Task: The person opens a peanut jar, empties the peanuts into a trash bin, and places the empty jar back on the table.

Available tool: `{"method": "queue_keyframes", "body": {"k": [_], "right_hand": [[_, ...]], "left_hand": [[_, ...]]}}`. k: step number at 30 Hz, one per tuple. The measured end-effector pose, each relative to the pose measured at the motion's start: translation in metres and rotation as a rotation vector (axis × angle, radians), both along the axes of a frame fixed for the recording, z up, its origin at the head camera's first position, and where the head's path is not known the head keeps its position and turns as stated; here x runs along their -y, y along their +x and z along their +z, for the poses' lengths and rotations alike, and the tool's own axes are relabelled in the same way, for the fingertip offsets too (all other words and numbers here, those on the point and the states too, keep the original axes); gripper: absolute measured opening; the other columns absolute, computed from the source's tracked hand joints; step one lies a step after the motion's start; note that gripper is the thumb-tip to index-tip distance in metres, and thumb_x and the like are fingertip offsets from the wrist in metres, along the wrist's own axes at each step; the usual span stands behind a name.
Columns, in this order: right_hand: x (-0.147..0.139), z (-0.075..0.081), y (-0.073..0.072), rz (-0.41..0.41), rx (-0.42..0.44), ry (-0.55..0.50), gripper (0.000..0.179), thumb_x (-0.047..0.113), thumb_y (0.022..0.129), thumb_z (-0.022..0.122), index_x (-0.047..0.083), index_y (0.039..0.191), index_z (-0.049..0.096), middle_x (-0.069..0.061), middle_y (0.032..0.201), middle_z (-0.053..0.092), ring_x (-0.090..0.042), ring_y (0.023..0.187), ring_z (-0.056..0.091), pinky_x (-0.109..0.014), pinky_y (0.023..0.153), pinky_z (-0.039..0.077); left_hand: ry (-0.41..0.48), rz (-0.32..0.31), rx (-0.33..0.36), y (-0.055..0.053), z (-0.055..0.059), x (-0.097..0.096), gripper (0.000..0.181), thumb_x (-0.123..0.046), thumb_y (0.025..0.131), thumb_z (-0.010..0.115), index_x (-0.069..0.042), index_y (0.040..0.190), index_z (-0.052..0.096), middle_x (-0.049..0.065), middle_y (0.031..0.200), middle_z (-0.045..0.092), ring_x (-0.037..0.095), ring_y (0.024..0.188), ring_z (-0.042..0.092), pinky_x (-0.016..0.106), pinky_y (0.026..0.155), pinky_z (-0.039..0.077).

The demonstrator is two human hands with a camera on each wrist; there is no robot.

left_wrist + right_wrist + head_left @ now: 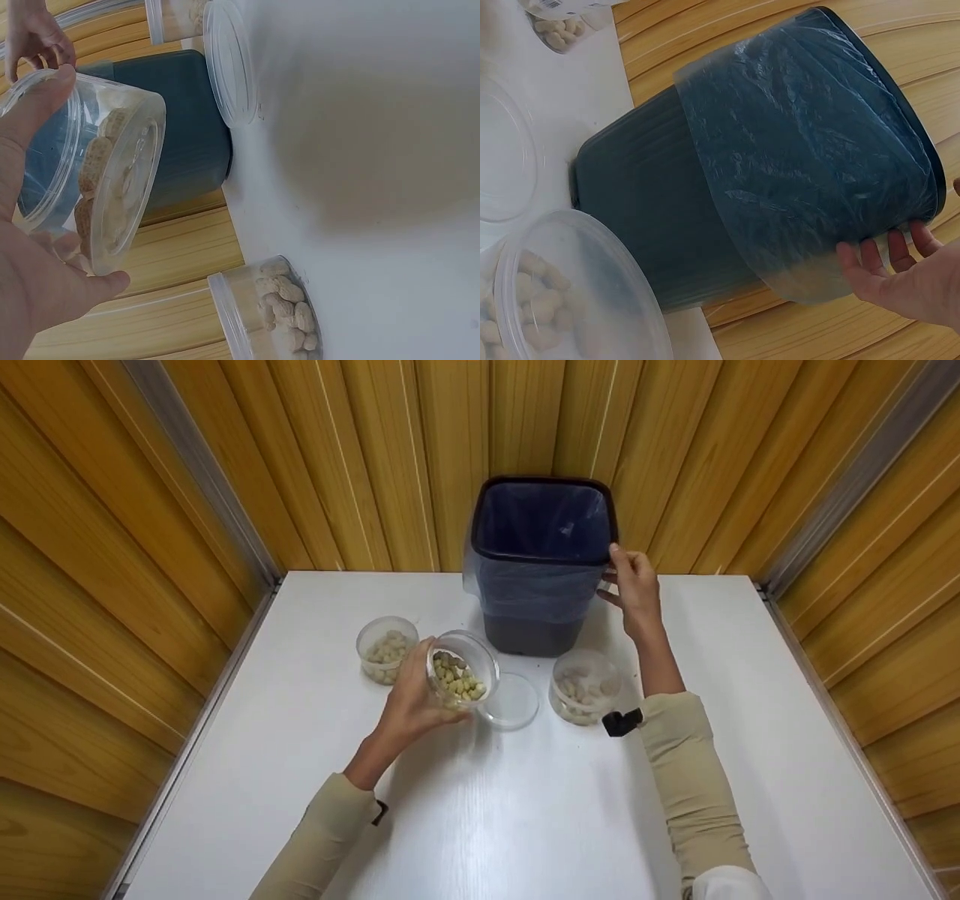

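**Clear tub of nuts held at a tilt before the bin**

From here I see a clear, round plastic tub (pixel 144 150) with a ribbed mouth and a ringed base. The nuts (pixel 459 679) inside look yellow-green from above, tan and knobbly through the side. Near the left tub, a white label (pixel 555 4) bears a barcode, too small to read; I cannot tell which tub carries it.

The tub is squat, wider than tall. Its mouth faces up and tips to the person's right; the line from base to mouth leans off upright. It hangs above the table (pixel 480 825), in front of the lined bin (pixel 536 637), between the left tub (pixel 363 651) and the right tub (pixel 622 292), near a flat lid (pixel 514 701).

The left hand (pixel 412 697) grips it, thumb and fingers curved round its side. The right hand (pixel 636 589) touches the bin's rim, fingers slightly parted on the liner (pixel 795 165); whether it pinches, I cannot tell.
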State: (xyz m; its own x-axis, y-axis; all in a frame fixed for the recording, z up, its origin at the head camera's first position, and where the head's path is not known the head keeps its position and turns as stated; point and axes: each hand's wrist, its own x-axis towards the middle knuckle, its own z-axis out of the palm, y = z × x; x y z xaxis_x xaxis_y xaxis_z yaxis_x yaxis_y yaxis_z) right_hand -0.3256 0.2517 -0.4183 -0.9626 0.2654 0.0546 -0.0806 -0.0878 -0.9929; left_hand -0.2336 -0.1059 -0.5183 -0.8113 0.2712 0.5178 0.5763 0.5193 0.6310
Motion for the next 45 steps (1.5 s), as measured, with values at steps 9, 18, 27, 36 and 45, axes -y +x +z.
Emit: {"method": "queue_keyframes", "body": {"k": [9,18,27,36,45], "right_hand": [[0.002,0.003,0.002,0.026,0.046,-0.070,0.027,0.036,0.101,0.061,0.012,0.111,0.052,-0.005,0.114,0.053,-0.023,0.104,0.060,-0.057,0.106,0.046],[0.008,0.007,0.000,-0.020,0.058,-0.086,0.028,0.036,0.101,0.059,0.011,0.110,0.050,-0.006,0.112,0.051,-0.020,0.100,0.058,-0.052,0.104,0.048],[0.012,0.005,-0.002,-0.055,0.049,-0.102,0.027,0.036,0.101,0.058,0.012,0.108,0.048,-0.004,0.110,0.047,-0.018,0.097,0.052,-0.050,0.102,0.047],[0.015,0.006,-0.002,-0.044,0.033,-0.095,0.025,0.036,0.102,0.055,0.013,0.102,0.045,-0.002,0.106,0.047,-0.018,0.096,0.050,-0.052,0.104,0.044],[0.020,0.011,-0.001,-0.048,0.060,-0.082,0.022,0.031,0.104,0.050,0.013,0.099,0.039,-0.002,0.101,0.042,-0.016,0.091,0.046,-0.048,0.100,0.044]], "left_hand": [[-0.054,-0.022,-0.014,-0.004,0.012,0.009,0.126,-0.029,0.048,0.103,0.001,0.151,0.036,0.022,0.146,0.048,0.037,0.136,0.043,0.053,0.116,0.035],[-0.164,0.003,0.036,-0.024,0.056,0.019,0.130,-0.032,0.051,0.103,0.001,0.154,0.032,0.018,0.153,0.042,0.033,0.140,0.039,0.046,0.119,0.032],[-0.260,0.022,0.097,-0.042,0.100,0.014,0.130,-0.035,0.055,0.102,-0.008,0.157,0.026,0.014,0.156,0.036,0.029,0.143,0.036,0.048,0.116,0.037],[-0.257,0.007,-0.082,-0.070,0.169,0.000,0.129,-0.038,0.057,0.100,-0.008,0.157,0.025,0.013,0.157,0.035,0.029,0.143,0.035,0.045,0.118,0.034],[-0.429,0.101,-0.155,-0.116,0.222,-0.036,0.128,-0.042,0.061,0.097,-0.008,0.158,0.022,0.014,0.159,0.034,0.029,0.148,0.030,0.040,0.123,0.024]]}}
